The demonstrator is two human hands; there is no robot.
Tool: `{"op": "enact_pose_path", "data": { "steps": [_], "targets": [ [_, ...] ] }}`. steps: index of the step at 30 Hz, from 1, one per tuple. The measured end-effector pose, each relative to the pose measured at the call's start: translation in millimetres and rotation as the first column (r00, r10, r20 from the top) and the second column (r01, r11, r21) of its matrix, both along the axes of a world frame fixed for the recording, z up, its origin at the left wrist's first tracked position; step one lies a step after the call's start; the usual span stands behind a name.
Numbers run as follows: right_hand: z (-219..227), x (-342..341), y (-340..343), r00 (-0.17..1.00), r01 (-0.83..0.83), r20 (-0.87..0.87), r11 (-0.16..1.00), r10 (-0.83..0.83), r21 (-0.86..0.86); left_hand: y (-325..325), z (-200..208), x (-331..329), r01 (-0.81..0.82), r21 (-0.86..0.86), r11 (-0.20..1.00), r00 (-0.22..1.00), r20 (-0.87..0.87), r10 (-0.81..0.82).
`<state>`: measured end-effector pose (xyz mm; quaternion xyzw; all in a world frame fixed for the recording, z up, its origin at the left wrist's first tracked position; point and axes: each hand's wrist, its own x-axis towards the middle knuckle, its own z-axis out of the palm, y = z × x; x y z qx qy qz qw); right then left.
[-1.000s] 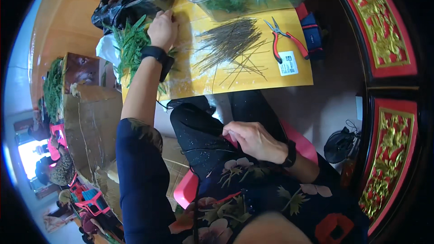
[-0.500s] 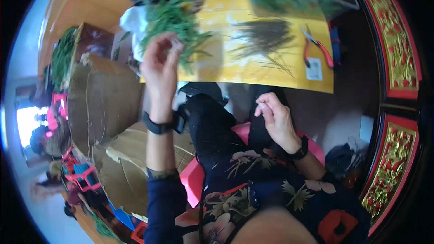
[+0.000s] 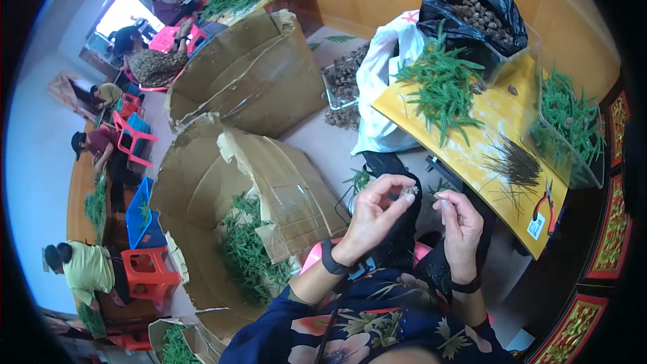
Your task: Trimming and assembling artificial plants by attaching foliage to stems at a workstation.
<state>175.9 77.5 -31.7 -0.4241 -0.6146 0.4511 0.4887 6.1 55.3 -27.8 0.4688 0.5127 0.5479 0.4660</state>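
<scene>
My left hand [image 3: 379, 210] is raised above my lap, with thumb and fingers pinched together. Something small, pale and brownish shows at its fingertips, too small to name. Close by on the right, my right hand [image 3: 461, 230] also has its fingers closed in a pinch. Whatever it holds, if anything, cannot be made out. The hands are apart. Beyond them, a pile of green artificial sprigs [image 3: 446, 87] lies on the yellow tabletop [image 3: 414, 113]. A bundle of thin brown wires [image 3: 517, 164] rests there too, near red-handled pliers [image 3: 547, 207].
A black bag of small pine cones [image 3: 482, 17] and a clear bin of greenery [image 3: 569, 118] stand around the table. White plastic bag [image 3: 384, 87] hangs at its left. Large cardboard boxes [image 3: 249, 81] stand at my left. Several people sit farther left near red stools [image 3: 149, 276].
The view has swung left, showing more boxes and people. My left hand has come back from beside the sprigs to near my right hand. Both hands are now raised close together.
</scene>
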Motion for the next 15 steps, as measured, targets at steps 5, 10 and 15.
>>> {"op": "enact_pose_path", "data": {
  "steps": [5,10,15],
  "targets": [
    [14,-13,-17,0.995,-0.050,0.091,0.995,0.042,0.085,-19,1,-1,0.094,-0.031,0.995,0.981,0.171,-0.088],
    [19,-26,-32,0.990,-0.084,0.126,0.983,0.064,0.162,-36,5,-10,0.065,0.067,0.996,0.986,0.150,-0.075],
    [24,-39,-52,0.979,-0.117,0.186,0.971,0.078,0.208,-58,5,-24,0.056,0.142,0.988,0.992,0.103,-0.071]
  ]
}}
